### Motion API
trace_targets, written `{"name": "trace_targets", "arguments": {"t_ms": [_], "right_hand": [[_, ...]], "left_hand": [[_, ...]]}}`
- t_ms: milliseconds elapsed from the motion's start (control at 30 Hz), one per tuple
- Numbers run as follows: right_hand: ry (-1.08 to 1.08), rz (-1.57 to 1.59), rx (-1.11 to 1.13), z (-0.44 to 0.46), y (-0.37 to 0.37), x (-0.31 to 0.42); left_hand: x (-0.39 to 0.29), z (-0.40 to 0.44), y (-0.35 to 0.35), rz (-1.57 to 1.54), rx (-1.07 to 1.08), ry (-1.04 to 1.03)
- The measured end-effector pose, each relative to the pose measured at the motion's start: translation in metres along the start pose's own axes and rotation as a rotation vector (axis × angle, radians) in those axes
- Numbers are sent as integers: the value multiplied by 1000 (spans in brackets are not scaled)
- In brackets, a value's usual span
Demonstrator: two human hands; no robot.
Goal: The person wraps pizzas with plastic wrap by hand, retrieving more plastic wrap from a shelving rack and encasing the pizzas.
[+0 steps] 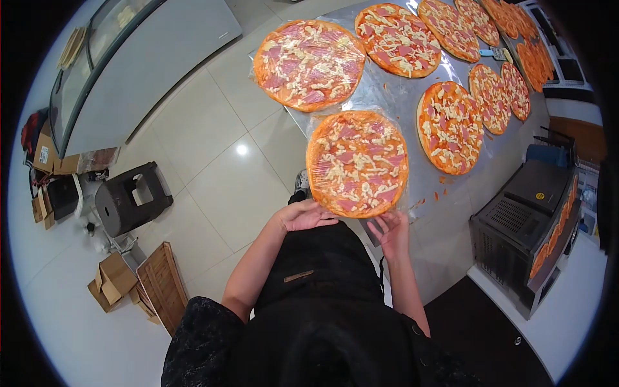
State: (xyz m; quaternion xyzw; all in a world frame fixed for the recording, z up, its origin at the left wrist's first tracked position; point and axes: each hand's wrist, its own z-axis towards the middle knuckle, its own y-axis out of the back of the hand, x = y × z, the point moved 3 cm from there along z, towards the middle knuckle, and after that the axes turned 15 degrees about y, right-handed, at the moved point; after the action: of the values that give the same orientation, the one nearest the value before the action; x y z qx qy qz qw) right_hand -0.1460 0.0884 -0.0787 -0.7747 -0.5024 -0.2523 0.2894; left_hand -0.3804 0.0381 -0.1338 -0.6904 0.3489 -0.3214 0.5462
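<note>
A film-wrapped pizza [358, 164] with pink ham pieces and pale cheese strips lies in front of me, partly over the near edge of the metal table [393, 97]. My left hand [309, 215] is at its near left edge, palm turned up, with the fingers reaching beneath it and partly hidden. At the near right edge is my right hand [392, 233], its fingers apart and their tips close to the loose clear film; firm contact is hard to make out. Beyond it, another wrapped pizza [309, 66] rests on the table corner.
Several uncovered pizzas [450, 128] fill the table's right and far parts, near a blue-handled spatula [495, 54]. A dark oven-like appliance [522, 213] stands at right. On the left are a black stool [132, 198], cardboard boxes [115, 280] and a display case [167, 58].
</note>
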Motion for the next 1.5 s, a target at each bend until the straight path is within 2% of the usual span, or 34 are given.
{"name": "trace_targets", "arguments": {"t_ms": [67, 133, 267, 333, 467, 533, 567, 633, 733, 967, 1067, 1167, 1267, 1333, 1500], "right_hand": [[86, 113, 12, 6, -4, 2], [153, 255, 0, 14, -9, 6], [179, 207, -113, 23, -14, 15], [219, 6, 2, 31, -17, 30], [152, -56, 37, 53, -28, 55], [304, -330, 39, 62, -33, 66], [304, -327, 39, 65, -33, 69], [265, -359, 227, 71, -34, 74], [205, -314, 324, 73, -31, 77], [225, -303, 371, 65, -25, 69], [186, -342, 335, 67, -33, 78], [241, -403, 393, 86, -37, 79], [182, -481, 453, 96, -34, 74], [335, -500, 479, 95, -36, 73], [372, -566, 467, 69, -33, 72]], "left_hand": [[-6, 0, -2, -37, -3, -33], [-14, -1, -4, -61, -142, -87], [-29, -5, -13, -27, -258, -159], [-37, -8, -11, -21, -308, -170], [-47, -11, -12, -12, -343, -157], [-51, -13, -12, 100, -471, -192], [-51, -13, -13, 103, -473, -191], [-55, -14, -26, 337, -658, -213], [-57, -16, -26, 337, -651, -196], [-61, -22, -20, 453, -746, -112], [-63, -19, -23, 446, -722, -125], [-62, -17, -31, 466, -738, -152], [-61, -16, -35, 387, -704, -229], [-64, -12, -33, 358, -603, -277], [-57, -13, -33, 357, -595, -294]]}}
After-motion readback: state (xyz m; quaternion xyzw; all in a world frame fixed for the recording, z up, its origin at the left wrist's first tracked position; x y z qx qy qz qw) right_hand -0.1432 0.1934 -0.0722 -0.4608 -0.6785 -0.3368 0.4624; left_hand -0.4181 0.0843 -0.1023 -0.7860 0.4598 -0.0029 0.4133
